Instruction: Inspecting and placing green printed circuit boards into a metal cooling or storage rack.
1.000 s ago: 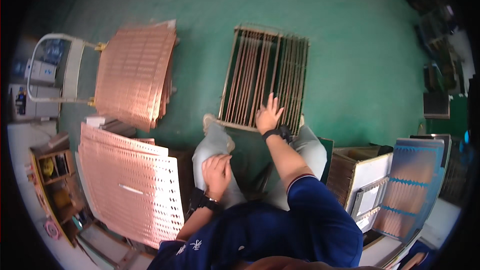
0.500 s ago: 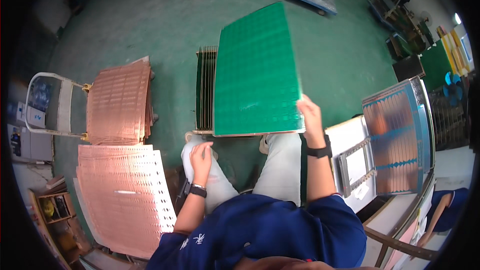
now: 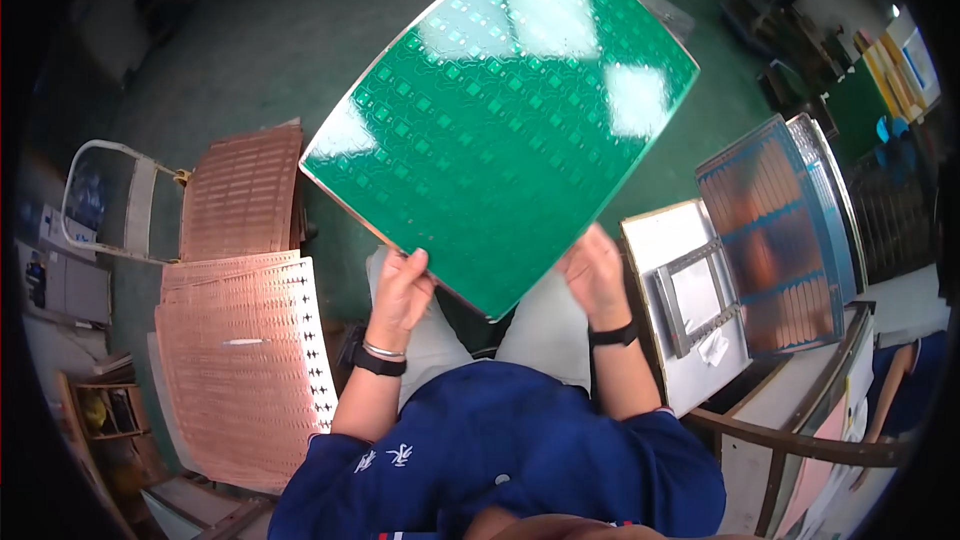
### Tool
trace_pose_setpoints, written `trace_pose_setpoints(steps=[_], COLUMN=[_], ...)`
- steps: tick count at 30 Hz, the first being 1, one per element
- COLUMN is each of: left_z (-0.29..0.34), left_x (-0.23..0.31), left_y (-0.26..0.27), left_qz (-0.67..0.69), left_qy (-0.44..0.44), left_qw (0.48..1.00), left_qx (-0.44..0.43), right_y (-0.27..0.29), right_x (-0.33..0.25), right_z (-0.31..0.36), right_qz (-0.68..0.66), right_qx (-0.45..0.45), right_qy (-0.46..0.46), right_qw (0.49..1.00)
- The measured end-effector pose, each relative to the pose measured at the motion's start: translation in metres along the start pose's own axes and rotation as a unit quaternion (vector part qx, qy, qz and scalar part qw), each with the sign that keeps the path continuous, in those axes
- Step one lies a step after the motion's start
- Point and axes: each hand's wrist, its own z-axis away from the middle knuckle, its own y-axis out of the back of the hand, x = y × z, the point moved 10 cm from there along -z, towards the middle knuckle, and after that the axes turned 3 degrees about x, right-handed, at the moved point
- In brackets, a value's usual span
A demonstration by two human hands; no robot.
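A large glossy green circuit board panel (image 3: 480,150) is raised in front of me, tilted with one corner pointing down toward my lap. Pale repeated patterns cover its face, and bright window-like reflections lie on its far part. My left hand (image 3: 400,292) is closed on its lower left edge, thumb on the face. On the lower right edge my right hand (image 3: 594,278) is closed too, its fingertips partly hidden by the panel.
To my left are stacks of copper-coloured perforated sheets (image 3: 235,370), the farther stack (image 3: 243,190) beside a trolley handle (image 3: 120,180). At right, a white board bears a grey frame (image 3: 690,290), with blue-and-copper panels (image 3: 775,240) leaning alongside. A co-worker's arm (image 3: 885,395) shows far right.
The green panel has risen toward me and turned so a corner points down. My left hand has moved from my lap onto its edge. The slotted rack is now hidden behind it.
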Motion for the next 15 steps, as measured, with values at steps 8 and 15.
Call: trace_pose_setpoints(steps=[8, 15], left_z=[0.013, 0.010], left_x=[0.014, 0.006], left_y=[0.050, 0.072], left_qz=[0.012, 0.043], left_qy=[-0.026, 0.035], left_qw=[0.996, 0.992], left_qx=[0.087, 0.115], right_y=[0.060, 0.065], right_x=[-0.161, -0.179], right_z=[0.027, 0.076], right_qz=[-0.026, 0.051], right_qx=[0.145, 0.253], right_qy=[0.287, 0.317], right_qw=[0.946, 0.913])
